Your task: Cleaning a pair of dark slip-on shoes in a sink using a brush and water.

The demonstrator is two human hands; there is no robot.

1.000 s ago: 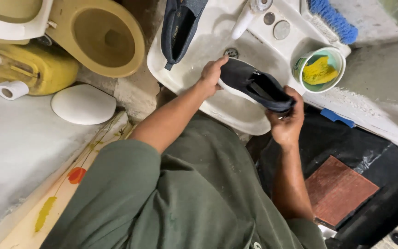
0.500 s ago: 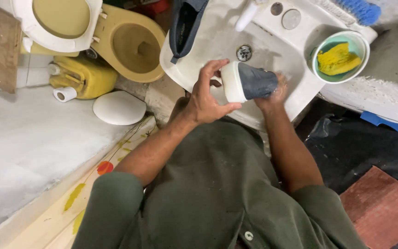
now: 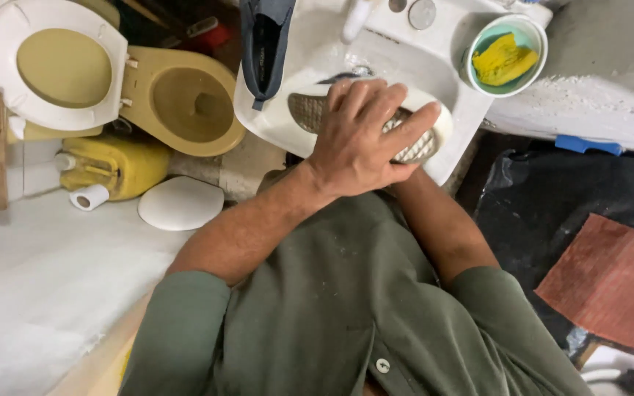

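- While the sink (image 3: 471, 110) sits ahead, the left hand (image 3: 357, 139) spreads flat, gripping a sole-up shoe (image 3: 420, 143) over it.
- Right hand hidden beneath; grip unclear.
- Second shoe (image 3: 262, 44) rests on the sink's left rim.

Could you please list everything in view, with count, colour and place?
shoe: one, pale sole up, over the sink, under the left hand
second shoe: one, dark blue, on the sink's left rim
sink: one, white, top centre
cup: one, teal, holding a yellow sponge, on the sink's right
toilet: one, mustard, white seat raised, top left
jug: one, yellow, beside the toilet
lid: one, white, on the floor
mat: one, red-brown, lower right
left hand: spread over the sole
right hand: hidden beneath the shoe
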